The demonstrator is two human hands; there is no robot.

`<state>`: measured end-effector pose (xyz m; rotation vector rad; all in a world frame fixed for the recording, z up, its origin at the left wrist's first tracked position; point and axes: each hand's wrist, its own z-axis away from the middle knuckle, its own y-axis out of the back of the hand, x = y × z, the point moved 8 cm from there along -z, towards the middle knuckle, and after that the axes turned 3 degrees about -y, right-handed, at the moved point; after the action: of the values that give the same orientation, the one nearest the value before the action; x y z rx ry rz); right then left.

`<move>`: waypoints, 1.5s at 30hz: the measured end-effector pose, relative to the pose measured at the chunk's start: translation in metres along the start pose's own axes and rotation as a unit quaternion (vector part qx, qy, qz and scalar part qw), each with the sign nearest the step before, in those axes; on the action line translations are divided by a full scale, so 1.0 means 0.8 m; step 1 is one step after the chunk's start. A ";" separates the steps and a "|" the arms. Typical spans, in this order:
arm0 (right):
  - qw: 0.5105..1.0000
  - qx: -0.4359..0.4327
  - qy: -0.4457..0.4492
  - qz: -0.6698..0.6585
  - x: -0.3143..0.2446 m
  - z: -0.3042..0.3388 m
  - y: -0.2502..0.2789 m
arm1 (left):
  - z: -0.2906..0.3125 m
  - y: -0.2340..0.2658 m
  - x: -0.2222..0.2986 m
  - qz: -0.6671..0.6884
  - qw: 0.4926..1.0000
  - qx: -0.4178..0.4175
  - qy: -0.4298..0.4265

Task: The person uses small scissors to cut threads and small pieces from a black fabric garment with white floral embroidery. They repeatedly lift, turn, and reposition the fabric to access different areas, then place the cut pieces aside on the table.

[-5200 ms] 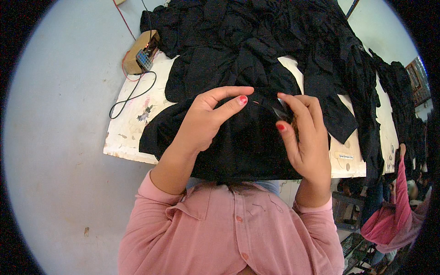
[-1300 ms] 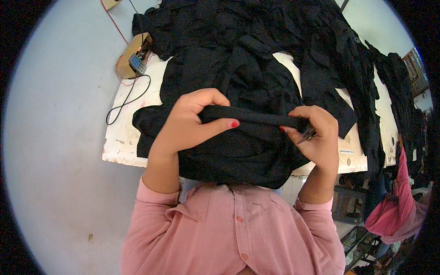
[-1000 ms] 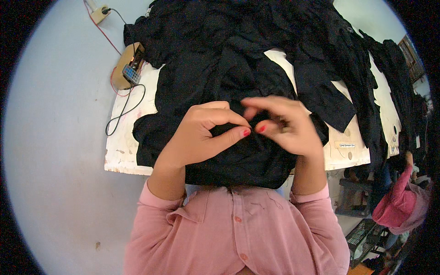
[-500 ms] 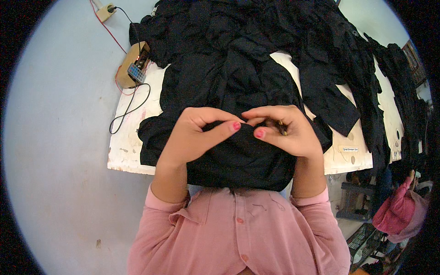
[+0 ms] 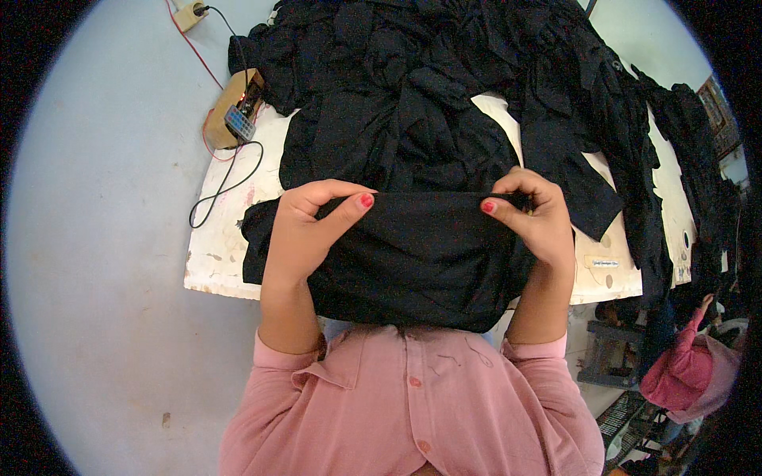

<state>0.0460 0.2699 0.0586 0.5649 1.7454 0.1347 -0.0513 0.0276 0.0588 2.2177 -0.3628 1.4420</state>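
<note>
The left hand (image 5: 305,226) and right hand (image 5: 544,222) each pinch the black cloth (image 5: 429,246) between thumb and finger, its edge straight between them. Gentle, even pulling should stop creases. The cloth lies over the white table's (image 5: 214,266) near edge, beside the big dark pile (image 5: 397,47).

I watch through one head-worn fisheye, looking steeply down over the pink shirt front (image 5: 377,408) onto the left hand (image 5: 305,228) and right hand (image 5: 544,218) at close range, the table (image 5: 216,258) beyond
</note>
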 end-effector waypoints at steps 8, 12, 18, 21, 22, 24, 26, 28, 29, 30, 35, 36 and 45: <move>0.958 0.026 -0.077 -0.274 0.013 0.012 0.003 | 0.004 0.019 -0.018 0.015 0.999 0.016 0.036; 0.970 0.002 -0.088 -0.226 -0.003 0.009 -0.025 | -0.006 0.000 -0.019 -0.317 0.947 -0.024 -0.049; 0.973 -0.011 -0.048 -0.224 -0.016 0.003 -0.074 | 0.004 -0.084 -0.002 0.181 0.975 -0.116 0.048; 0.988 0.096 -0.008 -0.120 -0.019 0.000 -0.047 | 0.002 -0.076 -0.006 0.288 0.955 -0.074 0.024; 0.988 0.084 -0.022 -0.126 -0.013 0.000 -0.042 | 0.002 -0.073 -0.006 0.285 0.956 -0.059 0.040; 0.993 0.047 -0.018 -0.109 -0.008 0.003 -0.034 | 0.004 -0.072 -0.014 0.319 0.943 -0.057 0.071; 0.994 0.075 0.035 -0.073 -0.015 0.007 -0.032 | 0.005 -0.073 -0.017 0.342 0.934 -0.055 0.091; 0.996 0.063 0.053 -0.042 -0.018 0.009 -0.032 | 0.005 -0.075 -0.016 0.356 0.928 -0.052 0.100; 0.998 0.036 0.044 -0.030 -0.016 0.010 -0.031 | 0.005 -0.075 -0.015 0.361 0.925 -0.051 0.108; 0.998 0.019 0.050 -0.016 -0.019 0.010 -0.032 | 0.006 -0.076 -0.015 0.365 0.923 -0.050 0.115; 0.991 -0.009 0.127 0.034 -0.047 0.018 -0.042 | 0.007 -0.078 -0.016 0.392 0.907 -0.060 0.144; 0.989 -0.005 0.146 0.028 -0.051 0.020 -0.044 | 0.007 -0.079 -0.016 0.397 0.903 -0.065 0.148; 0.968 0.035 0.242 0.049 -0.079 0.020 -0.051 | 0.010 -0.085 -0.021 0.417 0.883 -0.085 0.198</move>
<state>0.0581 0.2035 0.0949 0.7133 2.2022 0.3019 -0.0208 0.0815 0.0242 1.5951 -1.3488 2.1197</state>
